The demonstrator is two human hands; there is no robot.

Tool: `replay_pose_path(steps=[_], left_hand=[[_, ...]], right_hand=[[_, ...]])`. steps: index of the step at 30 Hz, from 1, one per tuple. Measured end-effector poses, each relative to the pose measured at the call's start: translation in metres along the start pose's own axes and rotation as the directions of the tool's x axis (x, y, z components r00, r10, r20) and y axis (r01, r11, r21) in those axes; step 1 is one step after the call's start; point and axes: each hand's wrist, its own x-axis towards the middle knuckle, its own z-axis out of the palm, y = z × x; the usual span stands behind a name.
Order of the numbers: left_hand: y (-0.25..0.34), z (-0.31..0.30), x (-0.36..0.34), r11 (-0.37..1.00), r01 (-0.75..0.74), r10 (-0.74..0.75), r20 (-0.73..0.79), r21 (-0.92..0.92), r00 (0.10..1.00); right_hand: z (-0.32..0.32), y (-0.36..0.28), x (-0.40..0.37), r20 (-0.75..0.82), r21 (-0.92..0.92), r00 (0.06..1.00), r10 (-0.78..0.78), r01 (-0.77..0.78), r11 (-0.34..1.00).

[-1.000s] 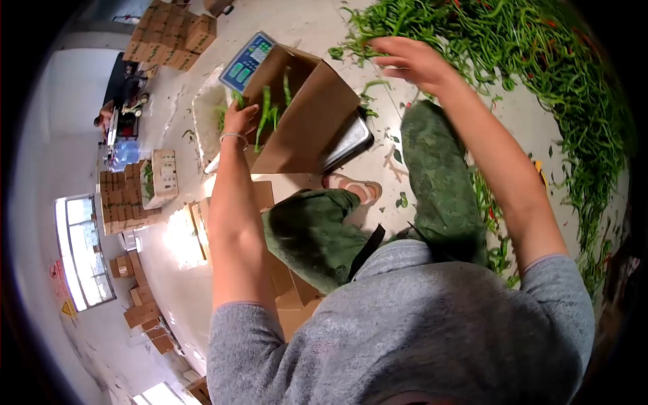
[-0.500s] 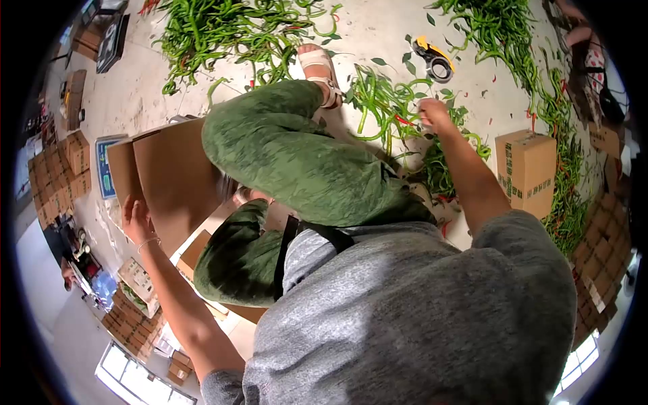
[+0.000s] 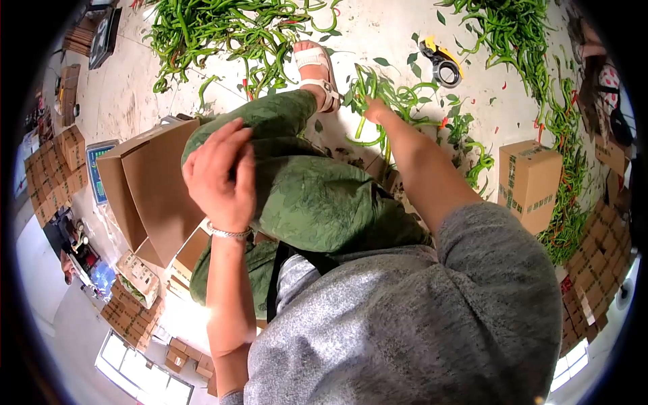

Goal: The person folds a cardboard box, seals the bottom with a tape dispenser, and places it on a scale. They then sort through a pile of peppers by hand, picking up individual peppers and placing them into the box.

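My left hand (image 3: 223,177) is raised over my left thigh, with its fingers loosely bent and apart and nothing in it. A bracelet circles that wrist. Stretched forward over the floor, my right hand (image 3: 378,111) is closed at the near edge of a small pile of green peppers (image 3: 405,101); what its fingers hold is hidden. An open cardboard box (image 3: 165,185) stands beside my left knee, its flaps up. Beyond the small pile lies a yellow tape dispenser (image 3: 442,64) with a roll of tape.
Larger heaps of green peppers (image 3: 202,34) lie ahead and to the right (image 3: 513,34). A closed carton (image 3: 528,185) stands at right. Behind the open box is a blue-edged device (image 3: 99,169). Stacked cartons (image 3: 57,175) line the left side. Part of another person (image 3: 594,47) shows at upper right.
My left hand has moved right, away from the open box and over my thigh. My right hand has moved left across the small pepper pile.
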Motion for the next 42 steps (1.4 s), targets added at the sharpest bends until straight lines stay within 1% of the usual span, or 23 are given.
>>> replay_pose_path(steps=[1, 4, 5, 6, 8, 10, 11, 12, 14, 17, 20, 22, 24, 25, 28, 29, 30, 32, 35, 36, 38, 39, 42], left_hand=[[-0.009, 0.005, -0.001, 0.997, 0.013, -0.02, -0.09, -0.078, 0.996], [-0.011, 0.002, -0.004, 0.998, -0.018, 0.014, -0.064, -0.058, 0.998], [-0.011, 0.001, -0.004, 0.998, -0.021, 0.018, -0.074, -0.052, 0.997], [-0.011, 0.002, -0.003, 0.999, -0.023, 0.019, -0.082, -0.05, 0.996], [-0.01, 0.004, -0.002, 0.999, -0.031, 0.028, -0.091, -0.033, 0.995], [-0.008, 0.005, -0.001, 0.998, -0.041, 0.038, -0.09, -0.04, 0.995], [-0.01, 0.005, -0.002, 0.997, -0.057, 0.052, -0.086, -0.05, 0.995], [-0.005, 0.002, -0.001, 0.998, -0.031, 0.028, -0.053, -0.057, 0.998], [-0.004, 0.003, -0.002, 0.998, -0.026, 0.022, -0.062, -0.061, 0.998], [-0.005, 0.002, -0.003, 0.998, -0.031, 0.028, -0.06, -0.047, 0.998], [-0.011, 0.007, -0.004, 0.996, -0.059, 0.052, -0.111, -0.061, 0.993], [-0.01, 0.006, -0.004, 0.997, -0.065, 0.059, -0.103, -0.049, 0.993], [-0.011, 0.005, -0.004, 0.996, -0.069, 0.063, -0.104, -0.053, 0.993], [-0.012, 0.006, -0.004, 0.995, -0.073, 0.066, -0.11, -0.063, 0.992], [-0.012, 0.005, -0.003, 0.992, -0.063, 0.054, -0.088, -0.107, 0.995], [-0.011, 0.003, -0.003, 0.991, -0.054, 0.045, -0.073, -0.123, 0.996], [-0.011, 0.003, -0.004, 0.992, -0.05, 0.041, -0.07, -0.12, 0.997], [-0.01, 0.004, -0.002, 0.993, -0.044, 0.037, -0.069, -0.112, 0.997], [-0.012, 0.004, -0.002, 0.993, -0.036, 0.029, -0.063, -0.114, 0.998], [-0.012, 0.004, -0.001, 0.995, -0.04, 0.035, -0.057, -0.094, 0.998], [-0.011, 0.003, 0.0, 0.997, -0.05, 0.048, -0.04, -0.055, 0.998], [-0.012, 0.004, -0.001, 0.997, -0.045, 0.043, -0.04, -0.063, 0.998], [-0.015, 0.005, -0.002, 0.996, -0.033, 0.029, -0.043, -0.079, 0.999]], right_hand=[[0.005, 0.004, -0.004, -0.065, 0.06, 0.997, -0.042, 0.046, 0.997], [0.008, 0.03, 0.0, -0.152, 0.341, 0.981, -0.12, 0.166, 0.925], [-0.002, 0.037, -0.014, -0.245, 0.438, 0.956, -0.163, 0.259, 0.861], [-0.02, 0.034, -0.036, -0.23, 0.542, 0.971, -0.065, 0.183, 0.82], [-0.012, 0.061, -0.02, -0.48, 0.66, 0.872, -0.091, 0.428, 0.617], [-0.031, 0.085, -0.032, -0.295, 0.875, 0.952, -0.077, 0.302, 0.378], [-0.05, 0.085, -0.057, -0.181, 0.902, 0.978, -0.108, 0.208, 0.378], [-0.058, 0.095, -0.056, -0.095, 0.886, 0.988, -0.126, 0.141, 0.441], [-0.065, 0.102, -0.067, -0.045, 0.919, 0.99, -0.137, 0.094, 0.383], [-0.064, 0.111, -0.072, -0.018, 0.979, 0.967, -0.256, 0.069, 0.193], [-0.063, 0.106, -0.075, -0.02, 0.986, 0.96, -0.278, 0.066, 0.156], [-0.062, 0.1, -0.069, -0.031, 0.967, 0.984, -0.178, 0.075, 0.245], [-0.062, 0.098, -0.059, -0.047, 0.939, 0.996, -0.073, 0.069, 0.336], [-0.06, 0.097, -0.049, -0.076, 0.885, 0.997, 0.023, 0.056, 0.461], [-0.054, 0.096, -0.028, -0.306, 0.608, 0.951, -0.045, 0.232, 0.76], [-0.056, 0.095, -0.022, -0.362, 0.431, 0.921, -0.143, 0.301, 0.851], [-0.052, 0.09, -0.016, -0.468, 0.169, 0.854, -0.227, 0.339, 0.926], [-0.051, 0.075, -0.014, -0.493, -0.029, 0.776, -0.393, 0.438, 0.899], [-0.059, 0.025, -0.033, -0.334, -0.273, 0.844, -0.421, 0.341, 0.9], [-0.055, 0.016, -0.024, -0.245, -0.306, 0.861, -0.445, 0.367, 0.878], [-0.048, -0.002, -0.023, -0.182, -0.491, 0.827, -0.533, 0.393, 0.778], [-0.049, -0.012, -0.021, -0.105, -0.54, 0.831, -0.546, 0.413, 0.733], [-0.048, -0.022, -0.023, 0.001, -0.508, 0.736, -0.677, 0.584, 0.633]])
